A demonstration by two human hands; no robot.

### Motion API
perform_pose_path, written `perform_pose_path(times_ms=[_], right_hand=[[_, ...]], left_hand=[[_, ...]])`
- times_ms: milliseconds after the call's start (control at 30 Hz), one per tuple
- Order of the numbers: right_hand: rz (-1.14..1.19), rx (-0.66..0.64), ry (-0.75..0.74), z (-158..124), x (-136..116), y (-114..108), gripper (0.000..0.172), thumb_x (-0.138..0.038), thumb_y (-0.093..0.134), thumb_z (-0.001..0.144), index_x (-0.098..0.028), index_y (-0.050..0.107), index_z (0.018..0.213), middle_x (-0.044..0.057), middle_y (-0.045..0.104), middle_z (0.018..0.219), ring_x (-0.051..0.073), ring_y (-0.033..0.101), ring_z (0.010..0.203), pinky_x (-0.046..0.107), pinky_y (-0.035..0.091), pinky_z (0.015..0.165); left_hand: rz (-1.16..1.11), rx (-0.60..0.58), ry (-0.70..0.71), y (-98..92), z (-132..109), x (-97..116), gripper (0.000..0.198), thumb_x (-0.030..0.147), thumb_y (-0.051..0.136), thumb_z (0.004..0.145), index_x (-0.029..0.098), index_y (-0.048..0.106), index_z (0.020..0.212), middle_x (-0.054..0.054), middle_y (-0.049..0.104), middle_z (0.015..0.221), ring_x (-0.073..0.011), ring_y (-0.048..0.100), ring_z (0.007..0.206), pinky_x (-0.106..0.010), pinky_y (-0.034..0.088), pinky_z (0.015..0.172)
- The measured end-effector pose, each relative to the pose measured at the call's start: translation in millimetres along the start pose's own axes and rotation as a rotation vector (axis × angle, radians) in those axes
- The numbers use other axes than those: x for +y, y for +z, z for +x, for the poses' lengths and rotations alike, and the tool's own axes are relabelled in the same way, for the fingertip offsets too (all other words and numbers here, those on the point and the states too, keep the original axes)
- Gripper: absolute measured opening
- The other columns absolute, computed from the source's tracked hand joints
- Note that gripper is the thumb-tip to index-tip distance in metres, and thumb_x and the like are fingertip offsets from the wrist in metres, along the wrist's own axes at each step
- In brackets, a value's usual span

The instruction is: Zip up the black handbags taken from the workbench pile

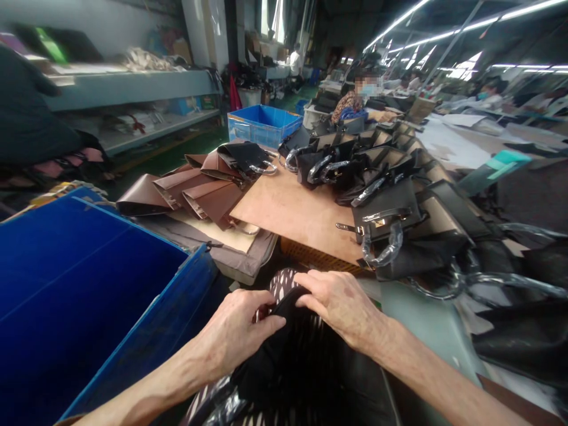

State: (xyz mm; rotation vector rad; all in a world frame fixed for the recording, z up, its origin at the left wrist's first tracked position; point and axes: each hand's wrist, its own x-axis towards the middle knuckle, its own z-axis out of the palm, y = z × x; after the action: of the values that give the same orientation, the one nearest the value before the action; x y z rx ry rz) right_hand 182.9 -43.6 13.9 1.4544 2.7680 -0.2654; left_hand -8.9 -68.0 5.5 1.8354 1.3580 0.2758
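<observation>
My left hand (237,331) and my right hand (339,302) both pinch the top edge of a black fabric piece (306,367) held low in front of me, over a black-and-white patterned cloth (284,281). Fingers of both hands curl around that edge. Just beyond my right hand lies a black handbag (390,228) with a plastic-wrapped handle, on a brown board (293,210) on the worktable.
A large blue bin (89,296) stands at my left. Brown bag panels (195,189) fan out behind it. Several black handbags (355,163) crowd the table to the right. A blue crate (264,124) and a seated masked person (355,100) are farther back.
</observation>
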Motion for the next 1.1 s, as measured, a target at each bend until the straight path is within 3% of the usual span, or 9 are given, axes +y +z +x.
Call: perform_pose_path(times_ms=[200, 300, 433, 667, 833, 1000, 1100], right_hand=[[0.079, 0.022, -0.082, 6.2, -10.5, -3.3, 0.016, -0.026, 0.056, 0.081, -0.024, 0.057, 0.097, 0.0, 0.064, 0.086, 0.016, 0.056, 0.077, 0.027, 0.033, 0.066], [0.127, -0.022, -0.099, 11.7, -12.1, -3.8, 0.01, -0.026, 0.05, 0.084, -0.023, 0.059, 0.085, -0.002, 0.064, 0.081, 0.014, 0.056, 0.074, 0.025, 0.033, 0.064], [0.1, -0.054, -0.138, 17.1, -10.8, -1.8, 0.015, -0.026, 0.051, 0.083, -0.021, 0.058, 0.071, -0.004, 0.064, 0.071, 0.013, 0.055, 0.064, 0.025, 0.03, 0.057], [0.097, -0.025, -0.173, 17.9, -8.5, 6.8, 0.013, -0.022, 0.049, 0.084, -0.022, 0.059, 0.075, -0.003, 0.064, 0.074, 0.013, 0.055, 0.07, 0.026, 0.03, 0.062], [0.065, 0.0, -0.168, 16.0, -8.5, 7.5, 0.014, -0.023, 0.049, 0.084, -0.022, 0.059, 0.074, -0.004, 0.064, 0.075, 0.013, 0.054, 0.07, 0.027, 0.029, 0.062], [0.033, -0.01, -0.143, 18.6, -8.9, 9.6, 0.017, -0.024, 0.047, 0.086, -0.021, 0.059, 0.074, -0.002, 0.064, 0.074, 0.013, 0.054, 0.067, 0.027, 0.029, 0.06], [0.004, -0.026, -0.127, 20.2, -10.1, 9.7, 0.015, -0.025, 0.049, 0.085, -0.021, 0.06, 0.076, -0.001, 0.063, 0.074, 0.013, 0.053, 0.066, 0.027, 0.029, 0.06]], left_hand=[[-0.045, 0.021, 0.018, 3.6, 1.1, -3.0, 0.023, 0.028, 0.044, 0.077, 0.015, 0.046, 0.058, 0.007, 0.031, 0.052, -0.0072, 0.028, 0.05, -0.02, 0.02, 0.048], [-0.081, 0.021, 0.012, 5.2, 2.3, -4.0, 0.021, 0.027, 0.044, 0.076, 0.015, 0.045, 0.058, 0.007, 0.032, 0.052, -0.0071, 0.029, 0.049, -0.02, 0.021, 0.048], [-0.114, 0.044, 0.007, 8.7, 2.9, -5.6, 0.019, 0.023, 0.043, 0.075, 0.015, 0.044, 0.057, 0.006, 0.034, 0.052, -0.0073, 0.031, 0.05, -0.02, 0.021, 0.047], [-0.121, 0.101, 0.013, 13.4, 7.1, -6.7, 0.023, 0.016, 0.042, 0.072, 0.015, 0.036, 0.05, 0.006, 0.026, 0.05, -0.0064, 0.026, 0.049, -0.019, 0.021, 0.047], [-0.097, 0.108, 0.065, 16.4, 9.1, -10.0, 0.022, 0.012, 0.043, 0.073, 0.014, 0.041, 0.051, 0.006, 0.027, 0.051, -0.0067, 0.026, 0.049, -0.02, 0.022, 0.049], [-0.137, 0.026, 0.051, 6.5, 4.2, -13.5, 0.014, 0.024, 0.054, 0.074, 0.015, 0.052, 0.064, 0.007, 0.039, 0.056, -0.0075, 0.036, 0.054, -0.019, 0.024, 0.051], [-0.201, -0.01, 0.013, -5.6, -4.4, -14.5, 0.022, 0.037, 0.052, 0.078, 0.016, 0.055, 0.072, 0.006, 0.041, 0.059, -0.0084, 0.035, 0.056, -0.019, 0.024, 0.05]])
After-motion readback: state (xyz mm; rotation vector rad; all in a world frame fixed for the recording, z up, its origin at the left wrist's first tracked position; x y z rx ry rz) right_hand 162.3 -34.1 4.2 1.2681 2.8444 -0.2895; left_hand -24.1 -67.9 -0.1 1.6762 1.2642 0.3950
